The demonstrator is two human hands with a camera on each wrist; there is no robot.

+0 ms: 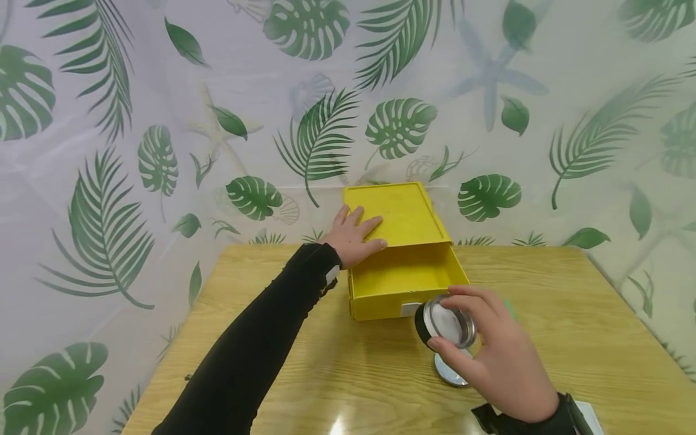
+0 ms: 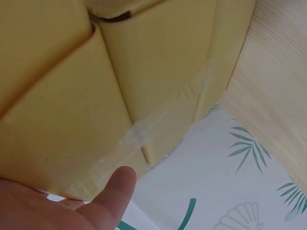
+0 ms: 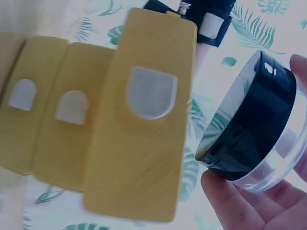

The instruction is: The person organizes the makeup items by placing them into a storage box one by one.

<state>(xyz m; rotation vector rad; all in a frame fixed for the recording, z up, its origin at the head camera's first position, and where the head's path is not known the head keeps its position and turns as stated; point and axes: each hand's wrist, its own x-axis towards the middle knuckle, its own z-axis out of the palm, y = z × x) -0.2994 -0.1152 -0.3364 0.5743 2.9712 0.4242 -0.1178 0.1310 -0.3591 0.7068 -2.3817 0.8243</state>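
A yellow drawer box [image 1: 402, 211] stands near the back edge of the table, its top drawer [image 1: 405, 272] pulled out toward me. Nothing lies in the visible part of that drawer. My left hand [image 1: 356, 235] rests with spread fingers on the box's top left side. In front of the drawer's right corner, my right hand [image 1: 497, 350] holds a round clear jar with a black lid [image 3: 259, 120] between thumb and fingers, tilted on its side. The lid's face is mirror-like. Beneath the jar, a round silvery disc [image 1: 450, 370] shows on the table, partly hidden by the hand.
Two lower drawers [image 3: 72, 110] sit pushed in, each with a pale tab. A white thing [image 1: 589, 417] lies by my right wrist, and a bit of green [image 1: 510, 308] shows behind the right hand. Leaf-printed cloth [image 1: 261, 121] hangs behind the wooden table [image 1: 272, 386].
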